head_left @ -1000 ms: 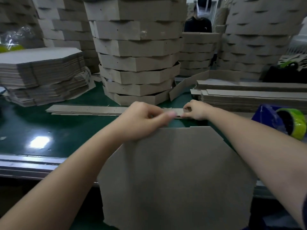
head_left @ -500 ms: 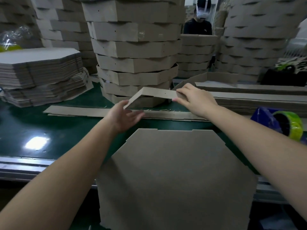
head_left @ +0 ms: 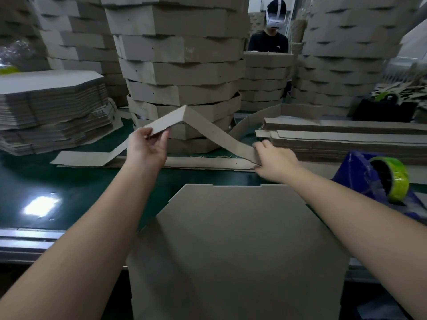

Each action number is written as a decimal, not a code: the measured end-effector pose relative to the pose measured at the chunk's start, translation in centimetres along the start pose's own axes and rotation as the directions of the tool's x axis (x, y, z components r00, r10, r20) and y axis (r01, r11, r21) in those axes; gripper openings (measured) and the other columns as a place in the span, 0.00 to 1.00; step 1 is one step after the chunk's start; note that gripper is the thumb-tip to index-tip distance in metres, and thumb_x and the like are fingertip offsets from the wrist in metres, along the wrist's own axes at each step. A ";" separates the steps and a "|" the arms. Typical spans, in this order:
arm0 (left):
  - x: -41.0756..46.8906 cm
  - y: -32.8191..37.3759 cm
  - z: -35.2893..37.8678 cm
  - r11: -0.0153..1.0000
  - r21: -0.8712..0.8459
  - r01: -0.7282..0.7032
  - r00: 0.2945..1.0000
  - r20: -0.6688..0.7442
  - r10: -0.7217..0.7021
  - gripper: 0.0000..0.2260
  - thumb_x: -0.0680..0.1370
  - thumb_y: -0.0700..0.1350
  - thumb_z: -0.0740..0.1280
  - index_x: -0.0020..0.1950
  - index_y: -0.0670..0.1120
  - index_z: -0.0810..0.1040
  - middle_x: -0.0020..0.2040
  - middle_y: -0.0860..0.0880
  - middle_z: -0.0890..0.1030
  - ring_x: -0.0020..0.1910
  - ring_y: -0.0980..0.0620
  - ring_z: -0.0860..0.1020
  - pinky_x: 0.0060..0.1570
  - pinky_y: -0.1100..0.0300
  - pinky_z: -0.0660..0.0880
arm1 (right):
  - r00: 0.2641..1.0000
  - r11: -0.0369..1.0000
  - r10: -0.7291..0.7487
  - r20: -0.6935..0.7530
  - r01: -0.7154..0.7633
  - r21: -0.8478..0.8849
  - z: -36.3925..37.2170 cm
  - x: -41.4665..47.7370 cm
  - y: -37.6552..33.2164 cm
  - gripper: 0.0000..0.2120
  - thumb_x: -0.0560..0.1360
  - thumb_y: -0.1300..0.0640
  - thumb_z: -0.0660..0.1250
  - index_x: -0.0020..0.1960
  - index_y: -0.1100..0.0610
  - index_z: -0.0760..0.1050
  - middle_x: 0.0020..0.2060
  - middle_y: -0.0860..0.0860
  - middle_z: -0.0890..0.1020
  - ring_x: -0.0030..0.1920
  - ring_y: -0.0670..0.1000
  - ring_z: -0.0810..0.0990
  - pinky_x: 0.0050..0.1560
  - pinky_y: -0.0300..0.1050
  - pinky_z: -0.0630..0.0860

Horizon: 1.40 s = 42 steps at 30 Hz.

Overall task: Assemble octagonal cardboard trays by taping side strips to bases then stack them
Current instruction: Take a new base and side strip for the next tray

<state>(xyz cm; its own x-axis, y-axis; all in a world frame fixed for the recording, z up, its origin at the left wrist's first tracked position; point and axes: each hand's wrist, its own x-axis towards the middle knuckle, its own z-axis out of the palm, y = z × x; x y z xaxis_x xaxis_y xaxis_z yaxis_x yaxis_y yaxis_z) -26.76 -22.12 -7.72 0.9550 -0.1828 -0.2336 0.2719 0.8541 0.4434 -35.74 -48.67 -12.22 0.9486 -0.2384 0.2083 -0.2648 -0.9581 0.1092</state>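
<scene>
Raised higher since earlier: long brown cardboard side strip (head_left: 208, 125), peaked over green tabletop (head_left: 69, 181), beyond flat octagonal cardboard base (head_left: 238, 239). Left hand (head_left: 147, 146) pinches one segment; right hand (head_left: 275, 160) grips another. Advice: crease each score squarely before seating the strip against the base edge.

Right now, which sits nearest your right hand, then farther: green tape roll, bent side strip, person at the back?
1. bent side strip, held by the right hand.
2. green tape roll, on its right.
3. person, far back behind the tray stacks.
</scene>
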 end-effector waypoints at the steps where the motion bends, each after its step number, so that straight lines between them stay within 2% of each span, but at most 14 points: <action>1: -0.2 0.3 0.1 0.999 -0.049 0.003 1.000 0.012 -0.002 0.09 0.79 0.34 0.61 0.58 0.35 0.73 0.53 0.34 0.81 0.47 0.38 0.83 0.33 0.54 0.81 | 0.996 0.997 0.070 0.048 -0.070 -0.018 0.3 -0.2 0.4 0.26 0.75 0.49 0.65 0.70 0.54 0.62 0.65 0.54 0.71 0.59 0.60 0.77 0.51 0.52 0.73; 4: -0.7 1.1 0.4 0.993 -0.119 0.003 0.999 0.032 0.001 0.11 0.79 0.36 0.61 0.61 0.35 0.74 0.51 0.35 0.83 0.47 0.37 0.83 0.36 0.51 0.82 | 0.968 0.974 0.222 0.117 -0.215 -0.066 0.6 -0.9 1.5 0.20 0.77 0.51 0.62 0.66 0.56 0.66 0.63 0.55 0.75 0.61 0.60 0.76 0.54 0.53 0.72; 7: -0.8 1.8 0.5 0.990 -0.138 -0.005 0.999 0.039 0.010 0.13 0.82 0.43 0.59 0.62 0.36 0.74 0.51 0.37 0.83 0.47 0.40 0.84 0.34 0.51 0.82 | 0.968 0.968 0.249 0.036 -0.247 -0.045 0.5 -1.1 1.9 0.16 0.78 0.54 0.61 0.63 0.57 0.68 0.61 0.56 0.76 0.59 0.61 0.77 0.52 0.53 0.72; 10: -1.2 2.1 0.7 0.985 -0.171 0.010 0.997 0.071 0.002 0.13 0.83 0.43 0.59 0.58 0.35 0.77 0.48 0.38 0.84 0.43 0.42 0.85 0.33 0.54 0.81 | 0.969 0.973 0.229 -0.091 -0.226 0.038 -0.6 -1.0 1.2 0.16 0.78 0.52 0.61 0.63 0.57 0.67 0.58 0.55 0.77 0.55 0.61 0.78 0.44 0.51 0.69; 13: -1.8 1.9 0.9 0.986 -0.168 0.016 0.993 0.116 0.004 0.10 0.81 0.40 0.62 0.50 0.36 0.80 0.45 0.41 0.85 0.40 0.47 0.84 0.33 0.61 0.80 | 0.952 0.970 0.221 -0.214 -0.191 0.150 -2.0 -0.8 0.4 0.15 0.79 0.51 0.60 0.62 0.56 0.68 0.54 0.54 0.78 0.51 0.60 0.79 0.40 0.49 0.69; 15: -2.1 1.6 1.2 0.987 -0.155 0.038 0.990 0.144 -0.015 0.08 0.80 0.40 0.63 0.53 0.37 0.79 0.46 0.43 0.84 0.38 0.50 0.83 0.32 0.64 0.79 | 0.930 0.952 0.245 -0.273 -0.177 0.249 -2.9 -0.7 -0.2 0.12 0.80 0.51 0.58 0.58 0.56 0.69 0.52 0.54 0.78 0.48 0.59 0.78 0.40 0.50 0.70; 19: -2.8 1.2 1.9 0.987 -0.155 0.046 0.987 0.160 -0.021 0.09 0.79 0.40 0.64 0.57 0.39 0.78 0.48 0.43 0.83 0.37 0.52 0.83 0.31 0.67 0.77 | 0.917 0.901 0.305 -0.258 -0.190 0.389 -4.8 -0.5 -1.1 0.11 0.80 0.51 0.56 0.58 0.53 0.72 0.49 0.52 0.80 0.46 0.57 0.78 0.41 0.49 0.70; 26: -4.3 2.2 4.1 0.982 -0.179 0.055 0.971 0.237 -0.011 0.08 0.80 0.39 0.63 0.58 0.40 0.77 0.42 0.43 0.83 0.34 0.53 0.83 0.34 0.68 0.78 | 0.891 0.867 0.355 -0.283 -0.200 0.457 -8.4 -1.0 -0.2 0.11 0.81 0.50 0.56 0.58 0.52 0.73 0.48 0.52 0.81 0.45 0.55 0.77 0.43 0.50 0.73; 29: -5.2 2.9 5.7 0.981 -0.186 0.059 0.958 0.288 -0.004 0.07 0.80 0.39 0.64 0.56 0.39 0.77 0.40 0.43 0.82 0.32 0.53 0.82 0.31 0.68 0.77 | 0.858 0.853 0.405 -0.317 -0.230 0.468 -11.2 -1.2 0.4 0.11 0.81 0.50 0.55 0.57 0.51 0.73 0.45 0.51 0.79 0.44 0.55 0.77 0.41 0.49 0.73; 31: -6.0 3.3 6.8 0.980 -0.189 0.065 0.947 0.320 -0.001 0.06 0.79 0.39 0.64 0.53 0.39 0.77 0.40 0.43 0.82 0.32 0.53 0.81 0.31 0.68 0.77 | 0.832 0.840 0.437 -0.341 -0.242 0.486 -13.3 -1.4 0.8 0.11 0.80 0.50 0.55 0.56 0.50 0.74 0.41 0.49 0.76 0.40 0.54 0.74 0.38 0.47 0.69; 36: -8.7 4.1 9.7 0.983 -0.174 0.063 0.922 0.388 0.009 0.05 0.80 0.39 0.64 0.46 0.39 0.77 0.37 0.43 0.81 0.29 0.54 0.80 0.28 0.69 0.75 | 0.809 0.824 0.449 -0.380 -0.210 0.527 -18.2 -2.4 1.2 0.13 0.80 0.51 0.53 0.55 0.51 0.75 0.46 0.51 0.80 0.44 0.55 0.76 0.39 0.47 0.69; 39: -10.4 4.8 10.9 0.981 -0.182 0.068 0.909 0.417 0.015 0.04 0.80 0.39 0.64 0.48 0.39 0.77 0.38 0.44 0.80 0.28 0.55 0.79 0.28 0.69 0.75 | 0.796 0.820 0.450 -0.404 -0.188 0.541 -20.8 -3.5 1.1 0.13 0.80 0.51 0.53 0.55 0.51 0.75 0.46 0.51 0.80 0.43 0.55 0.76 0.38 0.46 0.69; 42: -12.1 5.6 11.9 0.979 -0.189 0.080 0.888 0.459 0.016 0.04 0.80 0.40 0.64 0.47 0.40 0.77 0.39 0.45 0.79 0.28 0.56 0.79 0.29 0.70 0.75 | 0.775 0.825 0.440 -0.454 -0.148 0.546 -23.2 -4.8 1.2 0.11 0.80 0.53 0.53 0.51 0.50 0.75 0.41 0.49 0.79 0.41 0.53 0.77 0.36 0.46 0.70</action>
<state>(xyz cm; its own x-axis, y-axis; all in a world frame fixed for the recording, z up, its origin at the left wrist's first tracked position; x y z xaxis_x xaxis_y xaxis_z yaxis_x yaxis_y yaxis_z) -35.34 -20.92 7.90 0.9069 -0.3723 0.1971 0.3202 0.9133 0.2518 -44.66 -44.95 9.50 0.5396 -0.5337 0.6511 -0.2636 -0.8416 -0.4715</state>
